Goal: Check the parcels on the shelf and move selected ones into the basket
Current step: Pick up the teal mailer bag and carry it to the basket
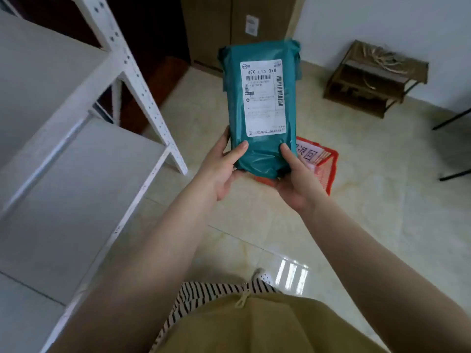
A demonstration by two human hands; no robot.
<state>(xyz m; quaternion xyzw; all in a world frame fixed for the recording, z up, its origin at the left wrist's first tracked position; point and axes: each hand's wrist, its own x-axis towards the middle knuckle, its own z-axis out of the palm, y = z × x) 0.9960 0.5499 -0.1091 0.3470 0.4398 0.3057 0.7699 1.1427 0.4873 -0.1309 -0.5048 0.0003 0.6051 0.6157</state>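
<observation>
A teal plastic mailer parcel [260, 149] with a white shipping label is held upright in front of me, label facing the camera. My left hand [219, 169] grips its lower left edge, thumb on the front. My right hand [297, 179] grips the lower right corner the same way. Below and behind the parcel, a red basket [328, 169] stands on the floor, partly hidden by the parcel and my hands; a white sign with red characters and other items lie in it. The white metal shelf [84, 174] is at my left, and its visible boards carry no parcels.
A small dark wooden rack [374, 80] stands against the right wall. Tall cardboard boxes [237, 26] lean at the back. Thin black legs of some furniture [453, 146] show at the right edge. The floor is glossy beige tile.
</observation>
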